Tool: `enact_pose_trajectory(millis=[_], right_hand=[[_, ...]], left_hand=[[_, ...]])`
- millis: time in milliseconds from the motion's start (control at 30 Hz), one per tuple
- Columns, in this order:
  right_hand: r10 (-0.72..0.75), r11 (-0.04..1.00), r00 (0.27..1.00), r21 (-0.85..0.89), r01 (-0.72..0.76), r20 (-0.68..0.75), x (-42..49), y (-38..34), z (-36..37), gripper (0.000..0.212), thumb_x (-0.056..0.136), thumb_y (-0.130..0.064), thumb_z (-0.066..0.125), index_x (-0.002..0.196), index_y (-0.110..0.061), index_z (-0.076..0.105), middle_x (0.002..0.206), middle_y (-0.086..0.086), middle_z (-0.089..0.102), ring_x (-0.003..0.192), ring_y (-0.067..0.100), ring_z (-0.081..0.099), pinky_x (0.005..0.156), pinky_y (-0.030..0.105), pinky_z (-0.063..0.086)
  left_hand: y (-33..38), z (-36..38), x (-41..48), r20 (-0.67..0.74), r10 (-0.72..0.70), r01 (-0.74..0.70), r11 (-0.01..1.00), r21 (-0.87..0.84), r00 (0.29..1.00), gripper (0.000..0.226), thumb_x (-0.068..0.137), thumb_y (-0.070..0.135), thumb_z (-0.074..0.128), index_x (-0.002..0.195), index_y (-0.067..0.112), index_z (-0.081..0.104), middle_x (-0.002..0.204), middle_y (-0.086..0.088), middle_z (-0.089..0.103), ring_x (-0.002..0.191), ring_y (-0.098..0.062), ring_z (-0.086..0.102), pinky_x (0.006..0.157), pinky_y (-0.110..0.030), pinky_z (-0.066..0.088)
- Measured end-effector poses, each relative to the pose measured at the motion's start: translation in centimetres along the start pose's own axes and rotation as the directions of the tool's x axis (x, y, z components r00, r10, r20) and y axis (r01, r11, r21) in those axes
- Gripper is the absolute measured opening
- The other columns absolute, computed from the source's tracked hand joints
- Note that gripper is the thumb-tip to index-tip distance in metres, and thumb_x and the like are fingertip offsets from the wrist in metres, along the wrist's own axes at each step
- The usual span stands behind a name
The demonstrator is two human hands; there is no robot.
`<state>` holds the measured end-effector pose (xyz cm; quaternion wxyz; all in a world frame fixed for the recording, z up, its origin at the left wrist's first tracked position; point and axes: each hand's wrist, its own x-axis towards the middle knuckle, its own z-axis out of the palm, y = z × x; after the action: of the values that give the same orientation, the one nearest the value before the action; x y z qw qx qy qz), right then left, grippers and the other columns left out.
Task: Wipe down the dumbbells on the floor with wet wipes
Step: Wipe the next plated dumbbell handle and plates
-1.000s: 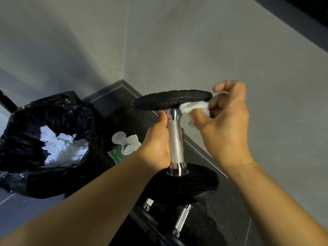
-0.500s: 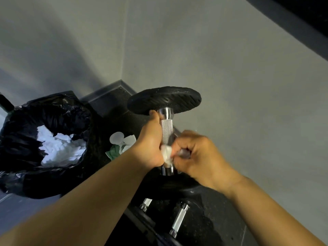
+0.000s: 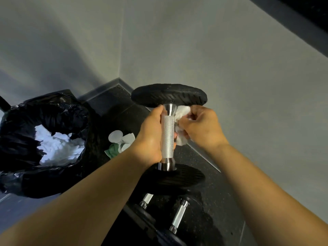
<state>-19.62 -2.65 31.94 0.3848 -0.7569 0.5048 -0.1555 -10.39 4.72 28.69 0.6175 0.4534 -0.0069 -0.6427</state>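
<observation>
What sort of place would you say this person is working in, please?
Probably a gym or home workout corner: the left hand grips a dumbbell, the right hand holds a wet wipe against it, and more dumbbells lie on speckled dark flooring.

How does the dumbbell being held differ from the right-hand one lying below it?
The held dumbbell stands upright; the floor dumbbell lies slanted on the dark floor. The left hand grips the held dumbbell and the right hand holds a white wipe against it; nothing touches the floor dumbbell's handle. Both have knurled silver handles.
</observation>
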Motion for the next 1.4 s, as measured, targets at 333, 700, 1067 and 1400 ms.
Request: enact_pose_trajectory(millis=[333, 700, 1067, 1400], right_hand=[[-0.103, 0.881, 0.906, -0.386, 0.276, 0.411, -9.3, -0.4, -1.4, 0.018, 0.087, -0.037, 0.06, 0.072, -0.028, 0.057, 0.061, -0.01, 0.059, 0.054, 0.002, 0.049, 0.055, 0.018, 0.038], [-0.15, 0.688, 0.931, -0.641, 0.339, 0.332, -5.9, 2.1, -0.3, 0.026, 0.094, -0.045, 0.046, 0.079, -0.023, 0.046, 0.071, -0.002, 0.053, 0.07, 0.022, 0.049, 0.066, 0.031, 0.041], [0.094, 0.805, 0.941, -0.581, 0.12, 0.324, -0.1, 4.3, 1.4, 0.022, 0.087, -0.042, 0.06, 0.082, -0.02, 0.058, 0.086, 0.003, 0.061, 0.083, 0.024, 0.057, 0.069, 0.033, 0.043], [-0.029, 0.675, 0.924, -0.674, 0.3, 0.382, -8.1, -0.5, 0.7, 0.022, 0.095, -0.028, 0.043, 0.074, -0.023, 0.045, 0.082, 0.002, 0.059, 0.082, 0.027, 0.057, 0.068, 0.03, 0.04]], left_hand=[[-0.8, 0.5, -0.7, -0.042, 0.407, -0.381, 0.883, 0.273, 0.913, 0.012, 0.086, 0.016, 0.067, 0.089, 0.022, 0.057, 0.067, 0.003, 0.053, 0.061, -0.013, 0.05, 0.055, -0.026, 0.044], [-1.1, 0.2, -0.1, -0.01, 0.543, -0.517, 0.805, 0.291, 0.84, 0.022, 0.083, 0.034, 0.067, 0.069, 0.023, 0.055, 0.05, 0.013, 0.049, 0.052, -0.011, 0.045, 0.057, -0.026, 0.036], [-1.1, 0.5, -0.3, -0.02, 0.455, -0.445, 0.877, 0.181, 0.89, 0.035, 0.09, 0.022, 0.064, 0.059, 0.021, 0.047, 0.043, 0.01, 0.039, 0.04, -0.01, 0.035, 0.046, -0.023, 0.03], [-1.9, 0.4, -0.2, -0.058, 0.589, -0.55, 0.782, 0.295, 0.806, 0.033, 0.087, 0.023, 0.068, 0.057, 0.023, 0.052, 0.044, 0.014, 0.047, 0.044, -0.005, 0.042, 0.056, -0.027, 0.035]])
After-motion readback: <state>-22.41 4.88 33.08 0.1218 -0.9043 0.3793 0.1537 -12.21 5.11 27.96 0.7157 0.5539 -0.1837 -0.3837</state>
